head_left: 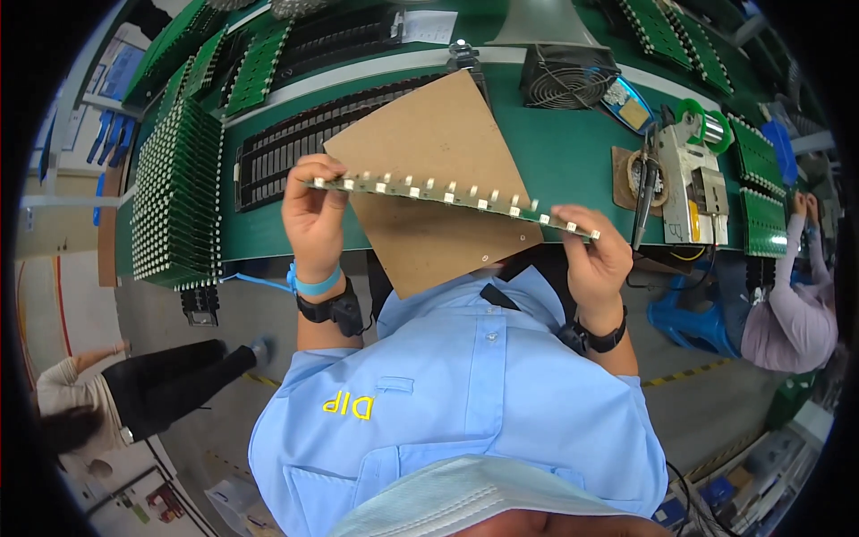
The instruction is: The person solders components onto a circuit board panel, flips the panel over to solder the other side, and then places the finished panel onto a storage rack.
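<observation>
A green circuit board point(434, 196) is held up nearly edge-on, with rows of small white connectors along it. My left hand point(315, 213) pinches its left end between thumb and fingers. At the other end, slightly lower, my right hand point(594, 259) grips the board the same way. Below the board lies a brown flat sheet point(425, 130), set at a slant on the green bench and jutting past its near edge. A blue strap point(318, 284) with a cord circles my left wrist.
Stacked circuit boards point(177, 179) stand at the left, beside a black slotted rack point(277, 170). To the right are a soldering iron point(644, 201), a solder wire spool point(713, 131) and a fan point(568, 80). A co-worker point(792, 313) sits far right; another person point(116, 394) is at left.
</observation>
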`<action>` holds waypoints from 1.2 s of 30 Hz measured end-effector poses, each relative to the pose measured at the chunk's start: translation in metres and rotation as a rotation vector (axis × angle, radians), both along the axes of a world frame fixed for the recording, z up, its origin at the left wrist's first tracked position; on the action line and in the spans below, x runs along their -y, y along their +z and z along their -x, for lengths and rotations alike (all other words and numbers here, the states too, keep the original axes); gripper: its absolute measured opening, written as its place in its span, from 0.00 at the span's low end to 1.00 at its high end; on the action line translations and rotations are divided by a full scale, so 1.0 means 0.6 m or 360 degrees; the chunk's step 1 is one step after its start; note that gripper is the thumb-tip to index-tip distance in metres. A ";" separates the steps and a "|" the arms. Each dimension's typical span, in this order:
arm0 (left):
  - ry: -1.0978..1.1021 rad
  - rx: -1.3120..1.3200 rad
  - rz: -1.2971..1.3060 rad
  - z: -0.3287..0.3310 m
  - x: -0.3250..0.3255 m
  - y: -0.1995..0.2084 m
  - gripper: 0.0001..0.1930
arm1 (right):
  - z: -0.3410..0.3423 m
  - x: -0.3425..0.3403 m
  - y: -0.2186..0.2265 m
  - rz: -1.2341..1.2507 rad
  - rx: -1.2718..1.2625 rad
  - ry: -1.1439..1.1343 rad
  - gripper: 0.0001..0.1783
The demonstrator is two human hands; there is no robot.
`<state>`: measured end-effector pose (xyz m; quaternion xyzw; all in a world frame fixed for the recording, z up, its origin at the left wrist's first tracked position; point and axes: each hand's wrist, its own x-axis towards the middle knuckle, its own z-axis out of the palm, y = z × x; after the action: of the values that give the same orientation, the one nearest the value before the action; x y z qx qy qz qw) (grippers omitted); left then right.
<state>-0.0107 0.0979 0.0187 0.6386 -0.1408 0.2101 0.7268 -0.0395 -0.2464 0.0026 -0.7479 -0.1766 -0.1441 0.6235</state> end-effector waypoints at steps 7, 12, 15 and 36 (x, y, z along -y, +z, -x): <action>0.0052 -0.0022 -0.0202 0.009 0.011 -0.058 0.04 | -0.067 -0.013 -0.059 0.0110 0.0329 -0.0190 0.09; 0.0194 0.0101 -0.0432 0.004 0.013 -0.088 0.06 | -0.070 -0.023 -0.073 0.0148 0.0350 -0.0274 0.13; 0.0241 0.0176 -0.0460 0.000 0.012 -0.100 0.08 | -0.067 -0.025 -0.074 0.0153 0.0300 -0.0306 0.13; 0.0236 0.0183 -0.0396 -0.003 0.016 -0.104 0.08 | -0.069 -0.023 -0.076 0.0144 0.0314 -0.0289 0.11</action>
<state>-0.0087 0.0883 -0.0439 0.7192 -0.1595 0.2803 0.6153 0.0019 -0.2327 -0.0431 -0.7703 -0.1749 -0.2646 0.5532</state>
